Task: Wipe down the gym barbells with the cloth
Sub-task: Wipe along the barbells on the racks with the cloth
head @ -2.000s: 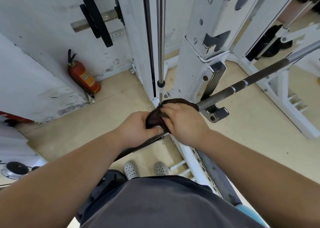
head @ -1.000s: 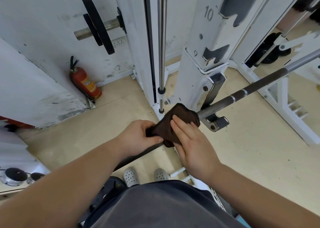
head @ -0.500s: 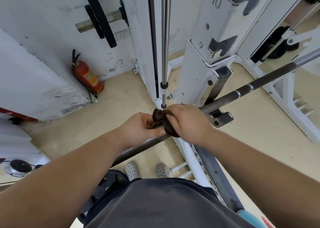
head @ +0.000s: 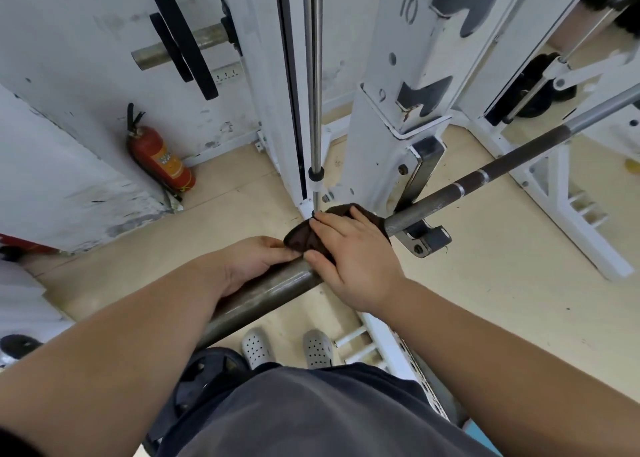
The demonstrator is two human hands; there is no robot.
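Observation:
A steel barbell [head: 460, 189] runs from the lower left to the upper right, resting on the hook of a white rack [head: 388, 137]. A dark brown cloth [head: 300, 239] is wrapped over the bar near its thick sleeve [head: 263, 292]. My right hand [head: 349, 259] lies on top of the cloth, fingers spread over it and thumb under the bar's near side. My left hand [head: 251, 262] holds the sleeve just left of the cloth, its fingertips pinching the cloth's left edge.
A vertical chrome guide rod [head: 315, 75] stands just behind my hands. A red fire extinguisher [head: 159, 160] leans against the left wall. Black plates [head: 180, 37] hang on a wall peg. A plate [head: 207, 370] and my shoes [head: 287, 347] are below the bar.
My right hand went from wrapped tight round the bunched cloth to lying flatter on it, and the cloth is spread wider along the bar. My left hand stays beside it on the sleeve.

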